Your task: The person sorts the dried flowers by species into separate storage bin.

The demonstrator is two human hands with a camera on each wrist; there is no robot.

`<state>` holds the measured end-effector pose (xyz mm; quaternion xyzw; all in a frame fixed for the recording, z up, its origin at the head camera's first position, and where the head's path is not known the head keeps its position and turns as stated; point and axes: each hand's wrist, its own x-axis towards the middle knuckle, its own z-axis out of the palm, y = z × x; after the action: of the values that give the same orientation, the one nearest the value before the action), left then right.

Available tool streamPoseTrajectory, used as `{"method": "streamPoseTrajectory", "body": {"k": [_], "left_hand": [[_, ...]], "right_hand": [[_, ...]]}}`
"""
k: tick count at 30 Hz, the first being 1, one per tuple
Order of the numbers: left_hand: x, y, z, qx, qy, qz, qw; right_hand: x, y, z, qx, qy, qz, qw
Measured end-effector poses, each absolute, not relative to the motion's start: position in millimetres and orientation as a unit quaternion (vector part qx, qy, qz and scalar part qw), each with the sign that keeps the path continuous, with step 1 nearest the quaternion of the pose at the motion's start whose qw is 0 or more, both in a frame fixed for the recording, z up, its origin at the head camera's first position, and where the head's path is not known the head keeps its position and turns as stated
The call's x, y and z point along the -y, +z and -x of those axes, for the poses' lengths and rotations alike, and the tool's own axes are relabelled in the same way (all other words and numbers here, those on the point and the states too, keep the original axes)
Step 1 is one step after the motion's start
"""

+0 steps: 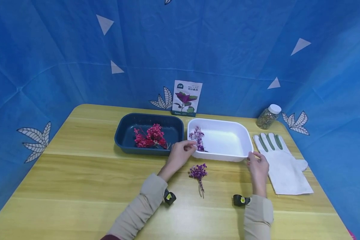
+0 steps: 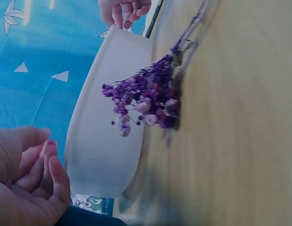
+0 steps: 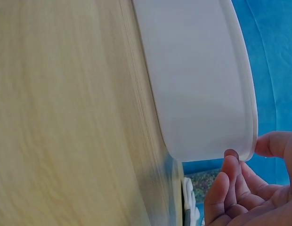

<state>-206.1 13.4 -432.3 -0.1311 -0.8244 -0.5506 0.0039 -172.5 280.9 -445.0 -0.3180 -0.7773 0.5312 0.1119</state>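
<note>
A white rectangular tray (image 1: 225, 157) stands on the table with a sprig of small purple dried flowers (image 1: 198, 134) in its left end. At the tray's front right corner, my right hand (image 1: 258, 165) pinches the rim, thumb on one side and fingertips (image 3: 231, 154) on the other. My left hand (image 1: 182, 153) is at the front left corner, its thumb and curled fingers close together beside the purple sprig. I cannot tell whether anything is between them. Another bunch of purple dried flowers (image 1: 198, 171) lies on the table in front of the tray, stems towards me.
Left of the white tray sits a dark blue tray (image 1: 144, 150) holding pink-red dried flowers (image 1: 154, 133). A seed packet (image 1: 186, 97) with a plant picture stands behind them. To the right are white gloves (image 1: 288, 173) with green-marked fingers and a white-capped jar (image 1: 268, 116).
</note>
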Motion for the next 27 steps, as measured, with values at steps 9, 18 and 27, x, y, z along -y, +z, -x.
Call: {"method": "streamPoseTrajectory", "body": {"k": [9, 18, 27], "left_hand": [[-6, -453, 188, 0.825, -0.527, 0.194, -0.067], [-5, -464, 182, 0.840, -0.478, 0.210, -0.147], [-4, -480, 178, 0.841, -0.464, 0.248, -0.126]], "right_hand": [[-281, -444, 172, 0.773, 0.537, 0.320, 0.110], [-280, -442, 172, 0.772, 0.538, 0.321, 0.107], [-280, -443, 172, 0.770, 0.545, 0.315, 0.106]]}}
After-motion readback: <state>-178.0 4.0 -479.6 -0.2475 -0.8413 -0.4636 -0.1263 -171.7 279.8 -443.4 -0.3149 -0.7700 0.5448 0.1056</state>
